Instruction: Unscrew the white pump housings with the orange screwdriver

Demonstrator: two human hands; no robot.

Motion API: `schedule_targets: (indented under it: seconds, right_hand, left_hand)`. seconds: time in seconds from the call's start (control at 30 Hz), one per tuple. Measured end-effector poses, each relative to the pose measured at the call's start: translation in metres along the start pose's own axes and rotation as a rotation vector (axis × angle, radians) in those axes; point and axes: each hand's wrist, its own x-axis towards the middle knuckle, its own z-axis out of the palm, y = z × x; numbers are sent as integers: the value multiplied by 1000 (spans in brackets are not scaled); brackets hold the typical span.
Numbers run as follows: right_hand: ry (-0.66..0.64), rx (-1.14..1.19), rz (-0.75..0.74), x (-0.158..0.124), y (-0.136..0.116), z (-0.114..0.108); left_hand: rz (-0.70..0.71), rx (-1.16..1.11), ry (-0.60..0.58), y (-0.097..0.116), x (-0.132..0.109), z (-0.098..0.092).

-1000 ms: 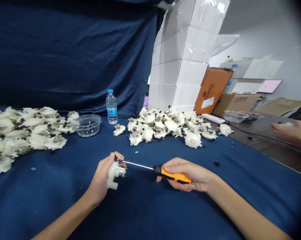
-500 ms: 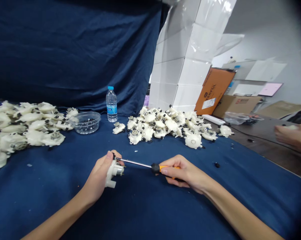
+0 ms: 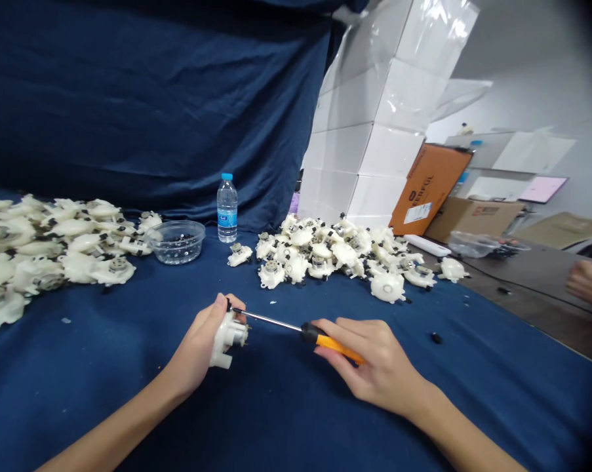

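Observation:
My left hand (image 3: pixel 196 347) grips a white plastic housing with a small metal motor (image 3: pixel 228 339), holding it upright on its side above the blue cloth. My right hand (image 3: pixel 372 359) holds a screwdriver with an orange and black handle (image 3: pixel 335 345). Its steel shaft (image 3: pixel 271 320) runs left, and the tip meets a small black part at the top of the housing. My fingertips partly hide that spot, so the exact contact is hidden. The handle's rear end lies inside my right hand.
Two heaps of white plastic housings (image 3: pixel 320 255) lie beyond my hands, with a smaller bowl of black bits (image 3: pixel 176 242) and a water bottle (image 3: pixel 227 208) between them. A co-worker's hand (image 3: pixel 589 283) is at the right edge. Stacked white boxes (image 3: pixel 374 118) stand behind.
My right hand has shifted its fingers around the screwdriver handle, which now tilts differently. The view has drifted, and the co-worker's hand has moved toward the right edge.

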Motion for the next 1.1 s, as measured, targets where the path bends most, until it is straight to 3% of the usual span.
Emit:
schedule_targets:
  seconds: [0.13, 0.23, 0.33, 0.57, 0.7, 0.8, 1.1]
  right_hand:
    - [124, -391, -185, -1, -7, 3]
    - [212, -495, -164, 0, -12, 5]
    - [179, -175, 65, 5, -11, 8]
    - [-215, 859, 890, 10, -2, 6]
    - [-339, 1263, 916, 8, -1, 4]
    - [-319, 1483, 929, 9, 1, 2]
    - [-192, 1628, 1078, 7, 10, -4]
  left_hand:
    - [-33, -59, -6, 0, 4, -2]
    - [-70, -89, -1, 0, 6, -3]
    - [-64, -131, -24, 0, 8, -4]
    - [-39, -153, -56, 0, 8, -3]
    - [-61, -161, -94, 3, 6, -3]
    - [-58, -169, -89, 4, 5, -4]
    - [-70, -151, -46, 8, -1, -3]
